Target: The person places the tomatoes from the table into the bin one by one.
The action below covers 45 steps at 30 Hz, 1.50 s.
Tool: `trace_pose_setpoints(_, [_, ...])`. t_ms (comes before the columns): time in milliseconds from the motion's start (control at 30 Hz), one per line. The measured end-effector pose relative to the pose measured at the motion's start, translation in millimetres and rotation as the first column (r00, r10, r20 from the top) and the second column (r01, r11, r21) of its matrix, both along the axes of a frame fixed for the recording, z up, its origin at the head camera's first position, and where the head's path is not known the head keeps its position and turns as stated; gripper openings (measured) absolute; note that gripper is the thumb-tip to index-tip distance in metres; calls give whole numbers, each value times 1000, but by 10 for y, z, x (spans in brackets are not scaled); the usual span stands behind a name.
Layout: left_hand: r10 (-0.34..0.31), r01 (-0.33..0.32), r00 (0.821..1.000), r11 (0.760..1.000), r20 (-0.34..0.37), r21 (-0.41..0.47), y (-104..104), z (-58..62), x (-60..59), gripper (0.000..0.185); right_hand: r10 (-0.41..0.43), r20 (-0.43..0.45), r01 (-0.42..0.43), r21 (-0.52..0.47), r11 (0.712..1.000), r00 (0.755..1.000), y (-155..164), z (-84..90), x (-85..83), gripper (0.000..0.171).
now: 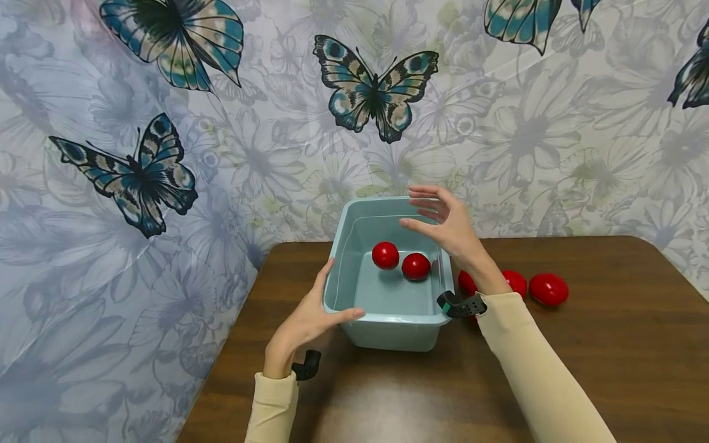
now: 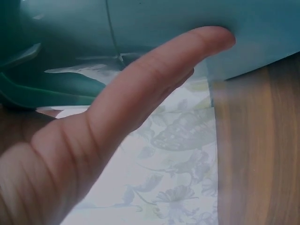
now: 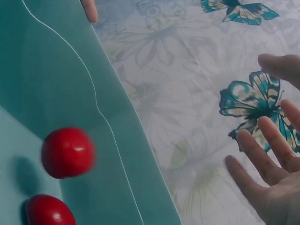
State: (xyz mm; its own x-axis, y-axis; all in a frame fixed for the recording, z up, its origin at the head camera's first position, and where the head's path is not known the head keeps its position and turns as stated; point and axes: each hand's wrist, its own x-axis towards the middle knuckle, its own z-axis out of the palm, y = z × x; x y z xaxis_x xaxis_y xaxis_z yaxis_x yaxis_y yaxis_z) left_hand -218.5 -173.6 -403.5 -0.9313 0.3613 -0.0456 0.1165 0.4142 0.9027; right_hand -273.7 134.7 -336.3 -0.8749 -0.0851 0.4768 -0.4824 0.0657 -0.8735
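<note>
A light teal plastic bin [image 1: 388,335] stands on the table with two glossy red round balls [image 1: 416,266] inside; their exact kind cannot be told. One red ball [image 3: 68,152] seems to be in mid-air, apart from its shadow on the bin floor. My left hand [image 1: 304,320] rests against the bin's near-left corner, its straight thumb [image 2: 164,65] along the front wall and its other fingers at the left side, mostly hidden. Over the bin's far-right rim my right hand [image 1: 448,224] is raised, fingers spread and holding nothing.
Several more red balls [image 1: 548,289] lie on the brown wooden table [image 1: 626,344], right of the bin, partly hidden by my right forearm. A wall covering with butterflies [image 1: 376,92] rises behind the table. Black bands [image 1: 462,304] are on both wrists.
</note>
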Motion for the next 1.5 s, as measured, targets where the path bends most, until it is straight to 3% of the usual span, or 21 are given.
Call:
trace_pose_setpoints(233, [-3,3,1000,1000,1,14,13,-51,2,119,4,26,-5,30,1000,1000,222,-52,112,54])
trace_pose_setpoints(367, [-7,7,1000,1000,-10,-8,2,-26,-27,121,-10,49,10,6,1000,999,382,-174,230,50])
trace_pose_setpoints(567, [1,-1,1000,999,-14,-36,-17,1,-28,121,-39,108,40,-9,999,993,612,-565,399,48])
trace_pose_setpoints(733, [22,-22,1000,997,0,-77,-34,2,-6,122,-102,124,83,152,985,987,787,-1024,531,48])
trace_pose_setpoints(867, [21,-21,1000,996,2,-84,-34,3,-10,122,-127,138,87,262,961,982,897,-1309,638,47])
trace_pose_setpoints(967, [15,-15,1000,997,-7,-77,-19,18,-17,123,-151,123,101,343,934,981,969,-1419,692,44])
trace_pose_setpoints(1133, [11,-11,1000,998,-4,-67,-8,13,-26,123,-192,87,126,490,863,977,1060,-1532,748,43])
trace_pose_setpoints(1333, [16,-16,1000,997,0,-70,-6,14,-20,122,-192,106,97,580,809,976,1077,-1629,762,55])
trace_pose_setpoints(1500, [10,-10,1000,998,6,-67,-4,20,-14,121,-230,79,123,656,745,970,1058,-1623,740,61])
